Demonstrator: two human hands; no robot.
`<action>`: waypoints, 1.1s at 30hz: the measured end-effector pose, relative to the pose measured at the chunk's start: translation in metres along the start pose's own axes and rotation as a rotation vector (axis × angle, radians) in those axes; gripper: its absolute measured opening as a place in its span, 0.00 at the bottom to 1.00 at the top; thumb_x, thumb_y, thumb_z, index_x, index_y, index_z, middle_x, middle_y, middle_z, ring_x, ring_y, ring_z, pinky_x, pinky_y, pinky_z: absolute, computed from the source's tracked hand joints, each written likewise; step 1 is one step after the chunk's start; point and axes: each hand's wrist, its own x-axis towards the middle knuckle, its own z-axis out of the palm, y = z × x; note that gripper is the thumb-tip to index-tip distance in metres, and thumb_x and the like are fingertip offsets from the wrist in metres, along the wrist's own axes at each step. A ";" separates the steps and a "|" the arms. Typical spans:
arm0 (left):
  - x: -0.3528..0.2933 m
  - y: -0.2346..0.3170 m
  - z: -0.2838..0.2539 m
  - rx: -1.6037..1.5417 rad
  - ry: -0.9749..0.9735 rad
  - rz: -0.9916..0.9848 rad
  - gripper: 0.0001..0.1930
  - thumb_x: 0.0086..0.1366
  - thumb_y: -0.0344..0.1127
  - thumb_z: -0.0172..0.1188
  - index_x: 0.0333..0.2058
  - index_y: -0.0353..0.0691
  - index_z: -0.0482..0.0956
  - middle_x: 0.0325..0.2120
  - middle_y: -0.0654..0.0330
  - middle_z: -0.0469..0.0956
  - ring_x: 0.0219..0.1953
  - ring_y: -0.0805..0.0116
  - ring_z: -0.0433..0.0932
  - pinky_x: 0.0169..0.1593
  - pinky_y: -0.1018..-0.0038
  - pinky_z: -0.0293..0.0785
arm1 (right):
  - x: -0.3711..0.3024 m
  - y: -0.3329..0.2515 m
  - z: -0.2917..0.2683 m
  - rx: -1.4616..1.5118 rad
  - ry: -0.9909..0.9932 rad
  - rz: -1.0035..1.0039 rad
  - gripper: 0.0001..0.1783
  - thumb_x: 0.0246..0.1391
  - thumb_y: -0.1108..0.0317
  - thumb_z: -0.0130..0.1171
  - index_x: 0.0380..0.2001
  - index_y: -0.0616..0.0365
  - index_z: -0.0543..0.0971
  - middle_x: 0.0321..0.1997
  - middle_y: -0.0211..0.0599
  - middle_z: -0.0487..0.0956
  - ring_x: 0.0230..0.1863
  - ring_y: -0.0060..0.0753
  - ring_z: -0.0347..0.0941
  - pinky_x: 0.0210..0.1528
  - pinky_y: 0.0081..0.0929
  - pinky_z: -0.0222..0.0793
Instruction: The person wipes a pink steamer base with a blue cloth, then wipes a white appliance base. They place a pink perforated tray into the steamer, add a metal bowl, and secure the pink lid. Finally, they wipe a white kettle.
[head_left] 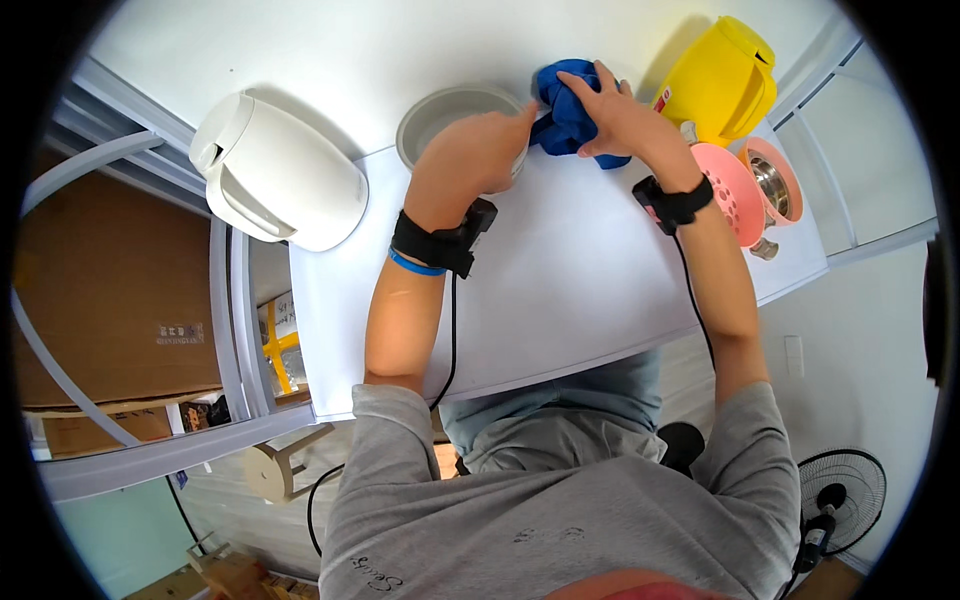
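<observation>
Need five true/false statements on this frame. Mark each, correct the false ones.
1. The right hand is on the blue cloth. True.
2. The white jug is at the right end of the table. False: it is at the left end.
3. The left hand hides part of the gray bowl from view. True.
4. The yellow jug is between the white jug and the gray bowl. False: it is to the right of the blue cloth.
5. The blue wristband is on the right arm. False: it is on the left arm.
</observation>
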 end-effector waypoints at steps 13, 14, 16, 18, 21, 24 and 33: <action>0.014 0.001 -0.010 0.087 -0.314 -0.075 0.15 0.63 0.37 0.71 0.48 0.41 0.86 0.39 0.48 0.89 0.45 0.41 0.86 0.48 0.52 0.82 | 0.041 0.014 0.027 0.060 -0.087 -0.111 0.56 0.29 0.70 0.86 0.68 0.31 0.76 0.63 0.51 0.75 0.53 0.62 0.83 0.51 0.49 0.83; 0.013 0.002 -0.012 0.080 -0.320 -0.073 0.15 0.64 0.37 0.71 0.48 0.40 0.86 0.39 0.48 0.88 0.45 0.41 0.86 0.48 0.52 0.82 | 0.043 0.012 0.026 0.073 -0.064 -0.121 0.53 0.28 0.71 0.85 0.65 0.33 0.79 0.61 0.51 0.77 0.52 0.60 0.83 0.48 0.48 0.84; 0.013 0.001 -0.016 0.066 -0.338 -0.079 0.14 0.65 0.37 0.70 0.48 0.40 0.86 0.38 0.48 0.88 0.45 0.40 0.86 0.49 0.52 0.82 | 0.044 0.011 0.020 0.078 -0.071 -0.114 0.50 0.30 0.68 0.84 0.64 0.33 0.80 0.60 0.51 0.77 0.52 0.60 0.83 0.48 0.49 0.83; 0.015 0.002 -0.016 0.039 -0.361 -0.091 0.14 0.66 0.38 0.70 0.48 0.40 0.86 0.38 0.48 0.88 0.45 0.40 0.86 0.49 0.52 0.82 | 0.043 0.013 0.017 0.082 -0.069 -0.111 0.49 0.32 0.66 0.82 0.65 0.34 0.80 0.59 0.52 0.78 0.52 0.60 0.83 0.48 0.50 0.83; 0.018 0.009 -0.018 0.057 -0.358 -0.102 0.13 0.65 0.38 0.70 0.45 0.39 0.86 0.37 0.48 0.88 0.45 0.40 0.86 0.48 0.52 0.82 | 0.040 0.018 0.020 0.095 -0.056 -0.107 0.47 0.35 0.63 0.81 0.65 0.35 0.79 0.57 0.52 0.79 0.52 0.60 0.83 0.49 0.49 0.83; 0.025 0.010 -0.012 0.034 -0.322 -0.137 0.11 0.66 0.38 0.70 0.41 0.38 0.85 0.37 0.48 0.88 0.44 0.40 0.85 0.46 0.52 0.81 | 0.039 0.016 0.018 0.107 -0.087 -0.133 0.46 0.39 0.62 0.78 0.67 0.36 0.77 0.57 0.52 0.79 0.51 0.62 0.83 0.50 0.47 0.82; 0.021 0.006 -0.030 0.028 -0.311 -0.096 0.14 0.73 0.42 0.65 0.40 0.35 0.81 0.33 0.43 0.84 0.38 0.36 0.81 0.41 0.49 0.77 | 0.016 0.001 -0.034 0.242 -0.103 -0.311 0.39 0.51 0.63 0.70 0.69 0.38 0.75 0.59 0.46 0.79 0.52 0.59 0.83 0.54 0.45 0.82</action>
